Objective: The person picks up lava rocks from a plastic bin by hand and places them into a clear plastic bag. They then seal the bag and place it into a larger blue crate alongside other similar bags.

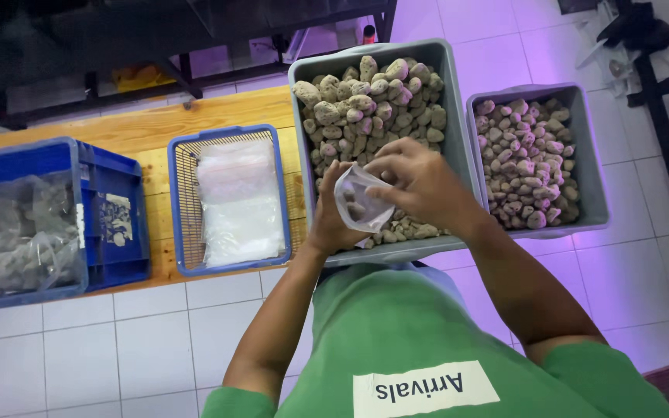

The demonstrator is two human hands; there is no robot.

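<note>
Both hands were on a small clear plastic bag (359, 203) over the grey tub of rocks (373, 101): left hand (333, 220) cupped it, right hand (420, 184) fingers pinched its rim.

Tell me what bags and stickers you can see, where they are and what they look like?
Small clear plastic bag: held in both hands over the big grey tub of stones.
Stack of flat clear plastic bags: in the blue mesh basket.
Filled crumpled clear bags: in the blue crate, far left.
White rectangular label with dark letters: on the green shirt.
</note>
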